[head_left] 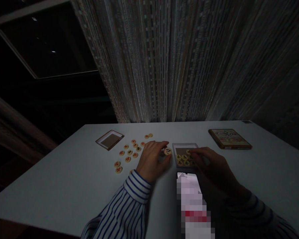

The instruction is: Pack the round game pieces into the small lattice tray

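Observation:
My left hand (pixel 153 160) grips a round Chinese chess piece (pixel 167 151) with a dark character between thumb and fingers, just left of a shallow box (pixel 174 158). Inside that box lie several dark-marked Chinese chess pieces (pixel 184 157) in rows toward its near side. Over the box's right side, my right hand (pixel 209 165) has its fingers closed on another Chinese chess piece (pixel 188 152) at the box's inner area. Loose pieces, mostly red-marked (pixel 128 159), with a few dark-marked (pixel 129 152), are scattered left of my left hand.
A lit phone (pixel 193 199) lies directly in front of the box. At the back left sits an open box lid (pixel 99 143); a closed, printed box (pixel 230 137) rests at the back right. The white table (pixel 64 179) ends against a curtain (pixel 159 66).

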The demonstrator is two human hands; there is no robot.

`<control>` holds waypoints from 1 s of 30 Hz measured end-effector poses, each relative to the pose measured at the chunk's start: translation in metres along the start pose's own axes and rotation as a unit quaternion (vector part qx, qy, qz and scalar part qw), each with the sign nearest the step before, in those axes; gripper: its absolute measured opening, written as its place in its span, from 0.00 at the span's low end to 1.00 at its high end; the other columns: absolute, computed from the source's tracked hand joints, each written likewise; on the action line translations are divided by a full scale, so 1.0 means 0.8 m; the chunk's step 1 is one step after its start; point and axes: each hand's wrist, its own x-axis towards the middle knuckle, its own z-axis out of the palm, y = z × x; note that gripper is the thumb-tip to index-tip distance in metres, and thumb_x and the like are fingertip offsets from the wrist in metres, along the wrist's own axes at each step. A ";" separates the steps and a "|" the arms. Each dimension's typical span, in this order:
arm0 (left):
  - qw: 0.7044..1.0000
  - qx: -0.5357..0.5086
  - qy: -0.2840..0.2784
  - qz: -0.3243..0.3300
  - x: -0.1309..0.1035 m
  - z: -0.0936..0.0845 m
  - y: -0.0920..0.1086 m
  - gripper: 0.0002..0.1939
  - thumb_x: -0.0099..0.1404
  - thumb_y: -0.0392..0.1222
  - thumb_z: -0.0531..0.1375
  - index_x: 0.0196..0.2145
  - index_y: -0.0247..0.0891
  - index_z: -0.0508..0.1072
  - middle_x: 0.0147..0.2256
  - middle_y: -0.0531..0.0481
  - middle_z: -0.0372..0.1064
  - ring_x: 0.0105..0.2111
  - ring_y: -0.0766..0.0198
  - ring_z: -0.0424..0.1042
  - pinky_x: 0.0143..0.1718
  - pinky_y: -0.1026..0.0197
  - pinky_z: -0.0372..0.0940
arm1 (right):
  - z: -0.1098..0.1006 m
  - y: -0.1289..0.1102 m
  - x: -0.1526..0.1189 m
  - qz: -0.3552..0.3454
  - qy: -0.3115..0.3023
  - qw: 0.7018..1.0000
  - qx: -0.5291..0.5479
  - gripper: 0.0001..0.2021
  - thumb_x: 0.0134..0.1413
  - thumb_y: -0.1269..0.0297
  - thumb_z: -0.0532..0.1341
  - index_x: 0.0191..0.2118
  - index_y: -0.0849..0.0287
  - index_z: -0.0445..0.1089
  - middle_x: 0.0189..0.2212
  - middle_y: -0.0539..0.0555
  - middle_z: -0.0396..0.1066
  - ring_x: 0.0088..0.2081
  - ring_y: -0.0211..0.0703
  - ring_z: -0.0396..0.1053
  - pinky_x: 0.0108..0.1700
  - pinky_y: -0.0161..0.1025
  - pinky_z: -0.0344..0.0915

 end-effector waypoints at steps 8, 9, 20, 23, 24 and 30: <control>0.999 -0.013 -0.029 0.011 0.018 0.026 0.007 0.18 0.56 0.36 0.60 0.45 0.37 0.65 0.36 0.46 0.71 0.39 0.57 0.68 0.42 0.52 0.62 | -0.002 0.005 -0.003 0.027 0.006 0.999 0.026 0.09 0.55 0.65 0.53 0.33 0.59 0.69 0.28 0.55 0.74 0.30 0.42 0.71 0.31 0.40 0.68; 0.999 -0.012 -0.031 0.012 0.019 0.030 0.007 0.18 0.56 0.36 0.60 0.45 0.37 0.65 0.36 0.46 0.71 0.39 0.57 0.68 0.42 0.52 0.62 | -0.001 0.006 -0.003 0.031 0.003 0.999 0.030 0.09 0.55 0.65 0.53 0.33 0.59 0.69 0.29 0.55 0.74 0.30 0.42 0.71 0.31 0.40 0.68; 1.000 -0.008 0.021 0.009 -0.006 0.062 0.004 0.16 0.56 0.37 0.60 0.43 0.35 0.66 0.35 0.45 0.71 0.37 0.57 0.69 0.38 0.53 0.64 | 0.007 0.007 -0.012 0.120 -0.037 0.979 0.161 0.08 0.53 0.63 0.56 0.36 0.59 0.69 0.32 0.55 0.74 0.31 0.40 0.72 0.30 0.36 0.70; 1.000 -0.016 0.013 0.017 -0.013 0.068 0.004 0.14 0.56 0.37 0.60 0.42 0.35 0.67 0.34 0.45 0.71 0.35 0.58 0.69 0.36 0.54 0.64 | 0.009 0.003 -0.014 0.149 -0.058 0.962 0.219 0.08 0.52 0.62 0.57 0.35 0.58 0.70 0.32 0.55 0.75 0.32 0.40 0.72 0.30 0.36 0.70; 1.000 -0.022 0.009 0.020 -0.014 0.069 0.004 0.14 0.56 0.37 0.59 0.42 0.35 0.67 0.33 0.45 0.71 0.35 0.58 0.69 0.35 0.54 0.64 | 0.010 0.002 -0.015 0.158 -0.066 0.958 0.229 0.07 0.52 0.61 0.58 0.35 0.58 0.70 0.32 0.54 0.75 0.32 0.41 0.73 0.30 0.36 0.71; 0.998 -0.062 -0.024 0.003 -0.013 0.066 0.012 0.07 0.58 0.40 0.57 0.35 0.39 0.70 0.29 0.48 0.71 0.31 0.60 0.69 0.33 0.56 0.64 | 0.012 -0.004 -0.013 0.214 -0.114 0.918 0.313 0.07 0.49 0.62 0.60 0.34 0.57 0.70 0.31 0.53 0.75 0.32 0.41 0.73 0.30 0.37 0.72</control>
